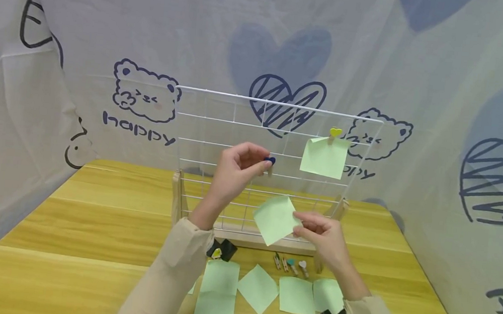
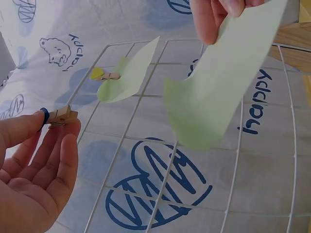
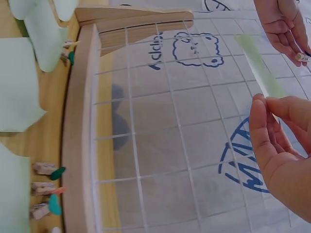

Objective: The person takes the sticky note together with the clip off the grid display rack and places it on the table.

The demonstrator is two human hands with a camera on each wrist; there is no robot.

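Note:
My left hand (image 1: 234, 170) pinches a small wooden clothespin (image 2: 62, 115) with a dark blue heart on its end, in front of the white wire grid (image 1: 236, 123). Lower and to the right, my right hand (image 1: 323, 233) holds a pale green sticky note (image 1: 274, 220) by its right corner, between thumb and fingers. At the grid's upper right hangs another green note (image 1: 324, 158), clipped by a clothespin with a yellow heart (image 1: 335, 132). In the left wrist view the held note curls at its lower end.
The grid stands in a wooden base (image 1: 253, 241) on a wood-grain table (image 1: 71, 211). Several small clothespins (image 1: 290, 265) lie before the base. Nearer me are several green notes (image 1: 258, 289). A printed cloth (image 1: 177, 31) hangs behind.

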